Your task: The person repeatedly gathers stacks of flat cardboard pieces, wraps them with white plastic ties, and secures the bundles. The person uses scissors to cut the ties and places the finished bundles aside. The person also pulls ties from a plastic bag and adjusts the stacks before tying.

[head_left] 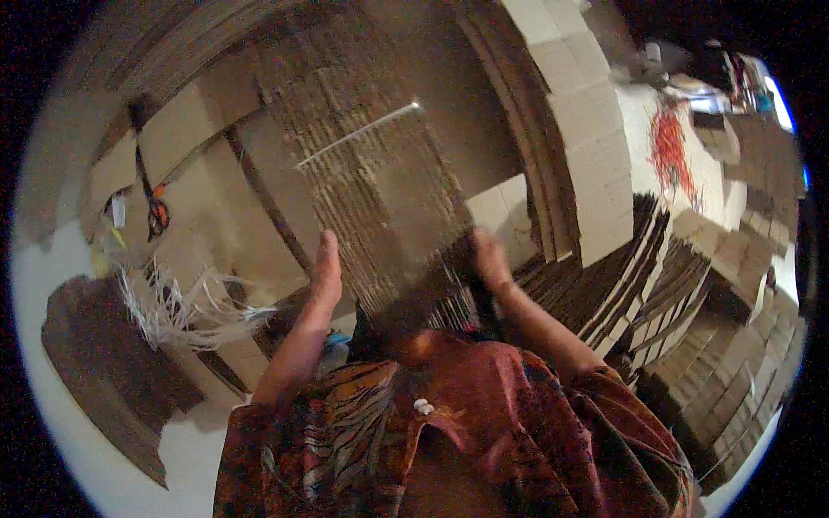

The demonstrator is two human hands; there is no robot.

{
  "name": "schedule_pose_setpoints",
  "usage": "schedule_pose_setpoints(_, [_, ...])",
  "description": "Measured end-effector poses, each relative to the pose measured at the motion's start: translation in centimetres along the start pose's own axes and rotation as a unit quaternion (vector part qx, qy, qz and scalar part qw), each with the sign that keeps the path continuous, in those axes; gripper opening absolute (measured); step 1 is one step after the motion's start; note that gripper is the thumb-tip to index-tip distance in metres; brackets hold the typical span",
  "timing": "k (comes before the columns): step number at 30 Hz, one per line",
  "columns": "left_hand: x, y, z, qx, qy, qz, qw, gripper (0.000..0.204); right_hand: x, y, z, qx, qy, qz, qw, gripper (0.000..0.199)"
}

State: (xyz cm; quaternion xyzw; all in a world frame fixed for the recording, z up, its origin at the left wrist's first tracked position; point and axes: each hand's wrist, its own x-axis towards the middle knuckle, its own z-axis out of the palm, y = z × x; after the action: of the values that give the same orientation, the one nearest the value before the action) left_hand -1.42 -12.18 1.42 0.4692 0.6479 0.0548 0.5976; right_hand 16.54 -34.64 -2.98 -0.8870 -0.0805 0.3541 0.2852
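A thick bundle of flattened brown cardboard [380, 207] stands in front of my body, its layered edges facing up. A thin white strap [358, 135] crosses its far part. My left hand [326, 269] presses along the bundle's left side, with the thumb upward. On the opposite side my right hand [490, 261] grips the right edge near the close end. The bundle is held between both palms; most fingers are hidden beside or beneath it. Motion blurs the bundle and the right hand somewhat.
Loose white strips [186, 306] lie tangled at the left, near an orange-and-black tool [158, 211]. A tall cardboard stack [591, 147] rises to the right of the bundle. More folded cardboard [665, 285] fills the right side, and red strips [669, 147] lie on a pale surface beyond.
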Motion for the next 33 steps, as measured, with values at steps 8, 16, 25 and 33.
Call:
schedule_pose_setpoints(8, [6.5,-3.0,-3.1,-0.082,-0.098,0.042,0.991,0.060,-4.5,-2.2,5.7,0.140,-0.151,-0.071,0.976,0.060])
schedule_pose_setpoints(16, [5.9,-1.6,-2.5,-0.072,-0.063,-0.009,0.995,0.063,-4.4,-2.2,6.5,0.162,-0.091,-0.095,0.978,0.068])
schedule_pose_setpoints(25, [3.5,-0.3,5.5,-0.129,-0.127,0.014,0.983,0.063,1.2,-0.7,-0.2,0.256,-0.116,-0.022,0.959,0.074])
schedule_pose_setpoints(33, [5.3,-0.9,-1.3,0.175,-0.111,0.093,0.974,0.050,4.9,-5.5,-7.1,0.062,0.063,-0.142,0.986,0.044])
